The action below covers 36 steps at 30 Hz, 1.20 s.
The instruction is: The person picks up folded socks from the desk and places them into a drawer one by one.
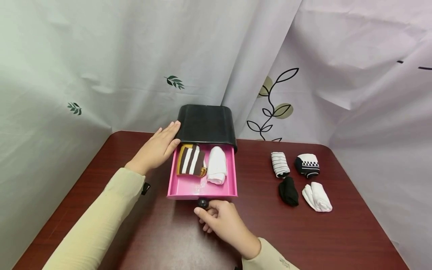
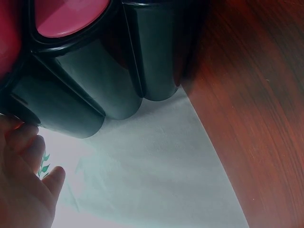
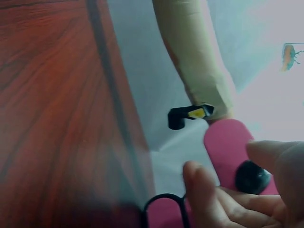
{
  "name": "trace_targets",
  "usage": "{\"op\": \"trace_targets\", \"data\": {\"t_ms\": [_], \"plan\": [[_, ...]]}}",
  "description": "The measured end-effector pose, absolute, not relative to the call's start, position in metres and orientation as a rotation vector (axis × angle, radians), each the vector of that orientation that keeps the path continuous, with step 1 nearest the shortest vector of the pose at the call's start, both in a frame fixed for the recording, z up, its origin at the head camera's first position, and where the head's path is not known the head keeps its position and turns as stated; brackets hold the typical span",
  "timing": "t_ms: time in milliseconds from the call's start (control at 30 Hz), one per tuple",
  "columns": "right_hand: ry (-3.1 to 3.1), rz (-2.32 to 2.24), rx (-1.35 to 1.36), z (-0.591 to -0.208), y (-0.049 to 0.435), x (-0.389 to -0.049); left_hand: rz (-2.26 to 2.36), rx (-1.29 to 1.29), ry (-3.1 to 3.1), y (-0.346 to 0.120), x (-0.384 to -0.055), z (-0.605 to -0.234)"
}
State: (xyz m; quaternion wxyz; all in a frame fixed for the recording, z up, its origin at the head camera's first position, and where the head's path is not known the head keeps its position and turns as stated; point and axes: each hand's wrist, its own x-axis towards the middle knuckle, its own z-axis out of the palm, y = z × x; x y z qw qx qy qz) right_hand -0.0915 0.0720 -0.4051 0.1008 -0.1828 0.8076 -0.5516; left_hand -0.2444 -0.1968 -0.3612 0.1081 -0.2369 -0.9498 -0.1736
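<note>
A black cabinet [image 1: 206, 122] stands at the back of the table, its pink drawer [image 1: 189, 189] pulled out toward me. Inside lie a rolled brown, white and mustard striped sock [image 1: 191, 161] on the left and a rolled white sock [image 1: 216, 165] on the right. With fingers extended, my left hand [image 1: 156, 148] rests against the cabinet's left side. Thumb and index finger of my right hand [image 1: 224, 221] pinch the round black knob [image 1: 203, 203] on the drawer front. The right wrist view shows the knob [image 3: 251, 178] between the fingers.
Right of the cabinet lie a striped white sock [image 1: 279, 164], a black-and-white checked sock [image 1: 308, 165], a black sock [image 1: 288, 191] and a folded white sock [image 1: 317, 197]. Pale curtains [image 1: 141, 56] hang behind and beside the dark red table [image 1: 263, 225].
</note>
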Motion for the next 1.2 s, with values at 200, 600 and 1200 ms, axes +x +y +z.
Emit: {"op": "trace_targets", "data": {"t_ms": [200,600,1200], "plan": [[2.362,-1.747,-0.507,-0.410,0.069,-0.091,-0.514,-0.696,-2.787,-0.197,-0.244,-0.362],[2.356,-1.867,-0.495,-0.416,0.066,-0.091,-0.516,-0.695,-2.791,-0.196,-0.244,-0.362],[2.355,-1.965,-0.439,-0.410,0.061,-0.106,-0.560,-0.675,-2.810,-0.197,-0.243,-0.359]]}}
